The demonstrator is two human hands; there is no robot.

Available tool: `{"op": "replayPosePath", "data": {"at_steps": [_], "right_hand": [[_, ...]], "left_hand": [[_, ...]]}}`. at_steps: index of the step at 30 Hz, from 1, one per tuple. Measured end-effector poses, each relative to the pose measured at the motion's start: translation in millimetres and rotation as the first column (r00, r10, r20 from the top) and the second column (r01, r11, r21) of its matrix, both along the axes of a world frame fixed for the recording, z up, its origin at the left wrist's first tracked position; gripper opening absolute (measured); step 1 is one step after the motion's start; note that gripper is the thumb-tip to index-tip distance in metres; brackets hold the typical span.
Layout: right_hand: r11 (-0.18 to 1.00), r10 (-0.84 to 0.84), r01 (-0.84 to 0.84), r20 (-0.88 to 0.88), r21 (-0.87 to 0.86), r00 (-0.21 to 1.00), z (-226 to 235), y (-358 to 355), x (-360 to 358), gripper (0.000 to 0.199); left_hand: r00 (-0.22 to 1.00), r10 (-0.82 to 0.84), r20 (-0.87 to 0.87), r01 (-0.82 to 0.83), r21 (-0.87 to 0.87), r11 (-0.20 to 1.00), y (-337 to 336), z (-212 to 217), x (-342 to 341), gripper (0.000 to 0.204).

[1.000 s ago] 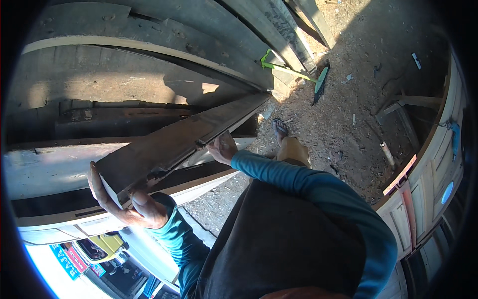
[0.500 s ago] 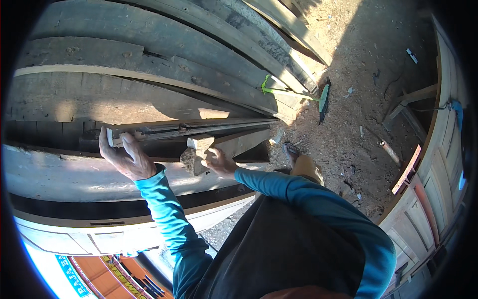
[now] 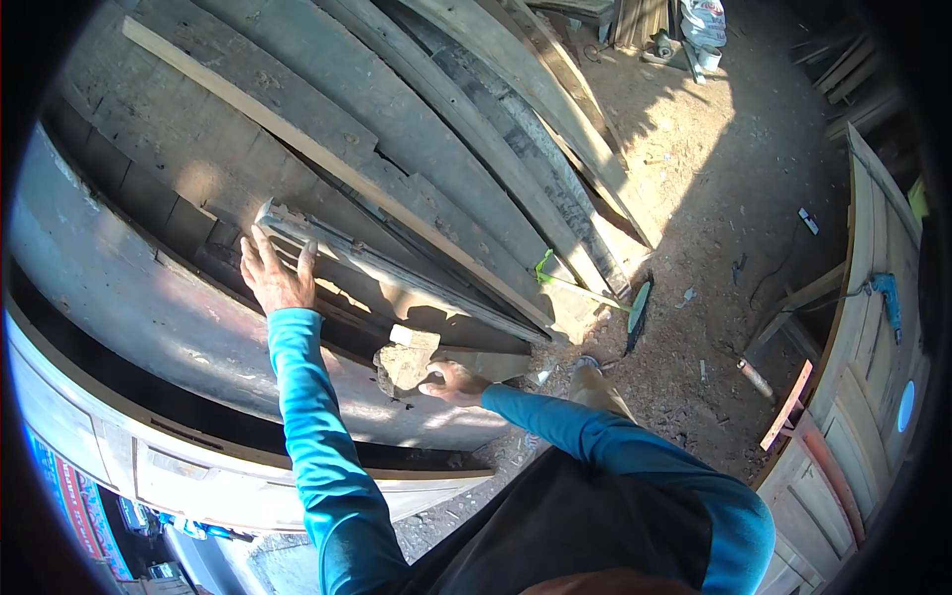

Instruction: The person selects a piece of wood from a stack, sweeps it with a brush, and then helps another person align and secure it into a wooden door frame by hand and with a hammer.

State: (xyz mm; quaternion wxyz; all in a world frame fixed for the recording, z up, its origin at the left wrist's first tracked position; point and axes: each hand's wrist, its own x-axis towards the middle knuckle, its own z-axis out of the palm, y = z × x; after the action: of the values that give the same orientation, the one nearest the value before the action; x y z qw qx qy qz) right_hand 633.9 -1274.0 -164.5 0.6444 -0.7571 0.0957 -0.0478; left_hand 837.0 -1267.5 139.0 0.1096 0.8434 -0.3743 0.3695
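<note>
Seemingly mid-handling, with left grip (image 3: 280,286) spread wide at a plank (image 3: 362,263) and right grip (image 3: 458,383) curled against a beam (image 3: 405,367), hold unclear.

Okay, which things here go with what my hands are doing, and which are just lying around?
Apparently in use:
left hand, by the long timber plank
right hand, at the rough-ended beam

Seemingly just around:
blue power drill
short round rod
green tool

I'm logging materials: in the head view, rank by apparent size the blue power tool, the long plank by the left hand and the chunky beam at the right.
1. Long plank by the left hand
2. Chunky beam at the right hand, partly hidden
3. Blue power tool
</note>
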Motion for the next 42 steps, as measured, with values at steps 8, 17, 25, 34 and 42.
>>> {"op": "replayPosePath", "data": {"at_steps": [8, 17, 25, 34, 42], "right_hand": [[0.612, -0.775, 0.79, 0.179, -0.023, 0.606, 58, -250, -11, 0.041], [0.417, -0.646, 0.775, 0.446, -0.474, 0.62, 88, -481, 68, 0.063], [0.423, -0.439, 0.37, 0.17, -0.827, 0.882, 126, -545, 105, 0.062], [0.583, -0.525, 0.547, 0.234, -0.601, 0.818, 80, -536, 31, 0.016], [0.812, -0.547, 0.558, 0.109, -0.173, 0.83, 56, -537, 57, 0.077]], "left_hand": [[0.96, 0.014, -0.279, -0.045, -0.105, 0.993, 66, -182, -157, 0.074], [0.874, 0.224, -0.431, -0.272, -0.053, 0.961, 15, -225, -164, 0.079], [0.79, -0.093, -0.606, -0.149, -0.337, 0.93, -28, -206, -141, 0.081], [0.867, 0.211, -0.451, -0.221, 0.03, 0.975, -81, -241, -100, 0.091], [0.889, 0.18, -0.422, -0.175, 0.05, 0.983, -75, -246, -99, 0.089]]}}
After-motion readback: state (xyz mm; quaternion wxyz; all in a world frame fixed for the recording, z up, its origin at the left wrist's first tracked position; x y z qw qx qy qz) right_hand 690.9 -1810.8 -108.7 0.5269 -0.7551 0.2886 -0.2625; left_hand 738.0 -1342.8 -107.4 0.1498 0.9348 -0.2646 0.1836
